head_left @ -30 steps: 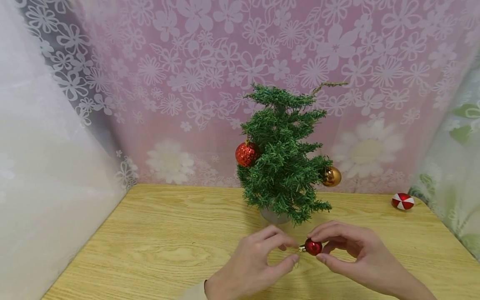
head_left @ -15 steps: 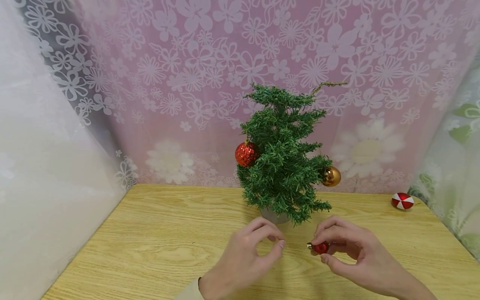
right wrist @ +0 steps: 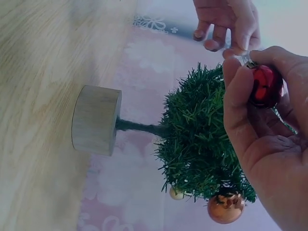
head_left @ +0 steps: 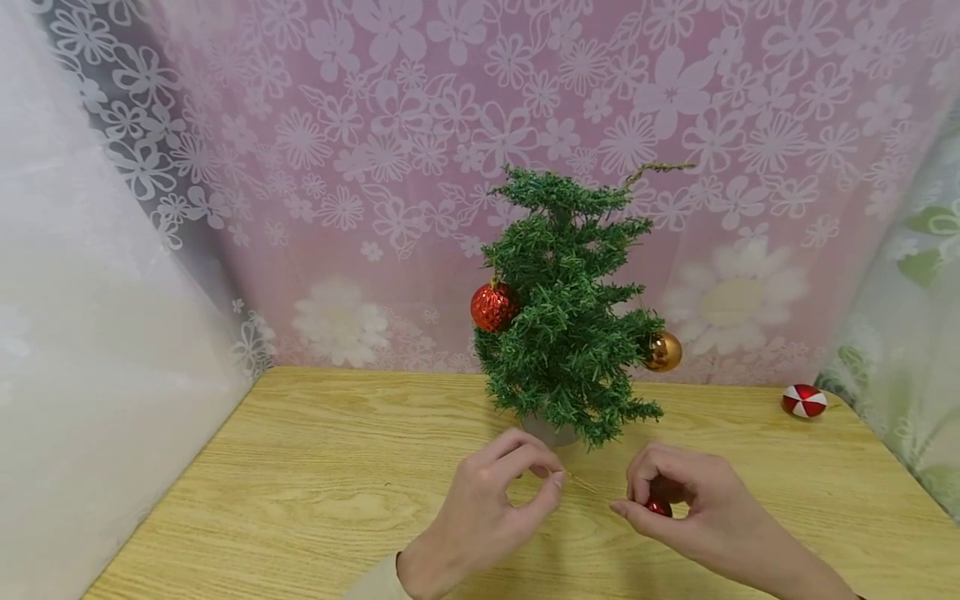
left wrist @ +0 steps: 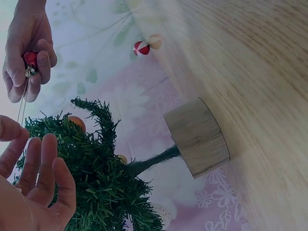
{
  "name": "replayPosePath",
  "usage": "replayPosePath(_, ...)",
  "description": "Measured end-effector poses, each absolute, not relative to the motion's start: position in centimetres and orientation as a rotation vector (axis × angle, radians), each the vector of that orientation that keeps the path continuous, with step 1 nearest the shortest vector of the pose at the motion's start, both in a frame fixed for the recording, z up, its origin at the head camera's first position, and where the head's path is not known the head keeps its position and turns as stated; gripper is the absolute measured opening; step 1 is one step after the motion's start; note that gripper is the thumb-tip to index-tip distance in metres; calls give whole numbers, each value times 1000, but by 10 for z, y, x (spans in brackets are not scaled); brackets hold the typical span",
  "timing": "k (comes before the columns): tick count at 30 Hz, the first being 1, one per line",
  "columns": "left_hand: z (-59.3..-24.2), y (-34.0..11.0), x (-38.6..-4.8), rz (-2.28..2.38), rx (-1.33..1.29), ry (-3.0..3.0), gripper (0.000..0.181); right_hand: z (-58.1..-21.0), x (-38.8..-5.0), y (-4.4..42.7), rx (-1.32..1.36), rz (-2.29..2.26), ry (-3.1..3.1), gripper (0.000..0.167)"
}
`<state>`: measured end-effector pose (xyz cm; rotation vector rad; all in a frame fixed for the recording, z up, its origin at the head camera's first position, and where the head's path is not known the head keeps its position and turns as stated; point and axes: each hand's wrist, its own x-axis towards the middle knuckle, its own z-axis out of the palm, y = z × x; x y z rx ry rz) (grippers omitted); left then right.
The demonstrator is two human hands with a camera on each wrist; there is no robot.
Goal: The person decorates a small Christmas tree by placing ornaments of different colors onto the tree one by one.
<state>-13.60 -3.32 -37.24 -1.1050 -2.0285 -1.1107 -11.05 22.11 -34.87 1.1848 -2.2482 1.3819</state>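
Observation:
Between thumb and forefinger, my left hand (head_left: pixel 487 508) pinches the thin gold string (head_left: pixel 581 482) of a small red Christmas bauble (head_left: pixel 659 507). My right hand (head_left: pixel 708 504) holds that bauble in curled fingers, which hide much of it in the head view. Its shiny red side and metal cap show better in the right wrist view, where the bauble (right wrist: pixel 267 86) sits between thumb and fingers. The string runs taut between the hands in the left wrist view. Both hands are in front of a small green artificial Christmas tree (head_left: pixel 566 308), apart from it.
On the tree hang a glittery red bauble (head_left: pixel 493 307) at left and a gold bauble (head_left: pixel 663 352) at right. A red-and-white ornament (head_left: pixel 805 402) lies at the table's back right. The tree's round wooden base (left wrist: pixel 197 138) stands on the wooden table (head_left: pixel 300 467).
My left hand has moved left, away from the bauble's cap, and the string now stretches between the hands. The right hand has shifted slightly right, its fingers curling further over the bauble.

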Motion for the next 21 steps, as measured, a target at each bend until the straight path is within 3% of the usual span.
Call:
replayPosePath(10,-371,-29,-137,-1263,-1190,-1946,14,-354,-116,212,1245,1162,-2163,49)
replayPosePath(14,-371,-28,-135,-1686,-1230,-2011,8,-356,-115,210,1256,1251,-2163,46)
replayPosePath(21,-366,-29,-132,-2347,-1076,-2102,18,-359,-113,207,1161,1186,-2165,41)
